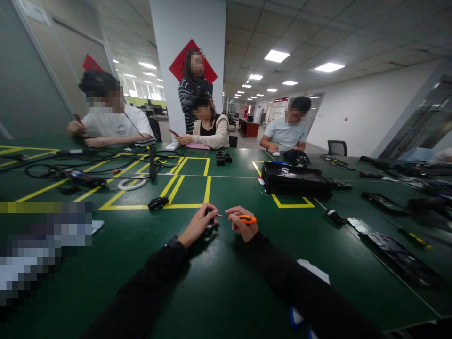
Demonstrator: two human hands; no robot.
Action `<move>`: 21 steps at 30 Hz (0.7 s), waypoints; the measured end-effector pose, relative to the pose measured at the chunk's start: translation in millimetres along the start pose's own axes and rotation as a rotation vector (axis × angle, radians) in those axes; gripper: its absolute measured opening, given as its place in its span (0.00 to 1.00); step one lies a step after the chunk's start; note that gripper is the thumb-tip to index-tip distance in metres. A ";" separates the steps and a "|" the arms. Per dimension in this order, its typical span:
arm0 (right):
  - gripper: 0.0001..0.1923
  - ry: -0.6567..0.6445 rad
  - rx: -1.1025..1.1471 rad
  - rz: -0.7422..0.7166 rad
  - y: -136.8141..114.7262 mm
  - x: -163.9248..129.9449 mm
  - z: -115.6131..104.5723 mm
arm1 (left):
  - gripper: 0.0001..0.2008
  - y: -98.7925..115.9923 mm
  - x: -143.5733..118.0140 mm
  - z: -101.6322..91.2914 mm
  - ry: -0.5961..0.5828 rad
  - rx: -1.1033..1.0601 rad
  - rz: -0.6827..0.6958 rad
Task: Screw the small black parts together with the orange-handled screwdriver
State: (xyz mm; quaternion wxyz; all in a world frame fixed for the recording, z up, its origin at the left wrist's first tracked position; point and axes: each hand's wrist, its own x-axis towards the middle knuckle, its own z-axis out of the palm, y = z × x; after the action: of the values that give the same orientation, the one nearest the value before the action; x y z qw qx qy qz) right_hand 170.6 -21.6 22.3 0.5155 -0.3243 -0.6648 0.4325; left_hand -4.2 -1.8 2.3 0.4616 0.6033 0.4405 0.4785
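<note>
Black sleeves fill the bottom of the view, both forearms reaching forward over the green table [219, 292] toward its middle, with a white scrap of paper [314, 271] lying just beside the right sleeve. At the end of the left sleeve, the left hand [197, 225] is curled around a small black part [209, 221], fingers pressed together over it so that only a sliver of the part shows against the tabletop. Just to its right, the right hand [242, 223] pinches an orange-handled screwdriver [243, 218] between thumb and fingers, the handle lying roughly level and the thin metal tip pointing left at the black part; whether tip and part touch is too small to tell. Both hands sit close together, just this side of the yellow tape outline [183, 188] marked on the table. A small black device [157, 203] lies on that outline to the left of the hands. Farther back on the right sits a large black tray [296, 181], and flat black panels [402, 256] lie along the right edge. Tangled black cables [81, 174] spread across the far left. Across the table three people sit with hands on the surface, and a fourth stands behind them
</note>
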 end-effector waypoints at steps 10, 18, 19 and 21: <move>0.05 0.007 0.003 -0.043 6.9 2.8 -3.6 | 0.15 -0.4 0.5 0.8 -0.008 -0.003 -0.008; 0.11 0.055 -0.008 -0.011 3.4 1.2 -3.3 | 0.15 5.5 -1.0 3.1 0.004 -0.010 -0.009; 0.11 0.066 -0.014 -0.011 2.7 1.3 -3.0 | 0.15 5.2 -1.1 2.9 -0.003 -0.008 -0.006; 0.10 0.070 -0.020 -0.013 2.1 1.4 -2.3 | 0.15 3.7 -1.0 2.4 -0.019 -0.010 0.001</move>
State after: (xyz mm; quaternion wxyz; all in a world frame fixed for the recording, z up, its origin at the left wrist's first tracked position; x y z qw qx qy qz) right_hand 172.4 -19.0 21.2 0.5378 -0.3400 -0.6528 0.4111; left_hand -1.6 -3.7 5.4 0.4686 0.6057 0.4333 0.4752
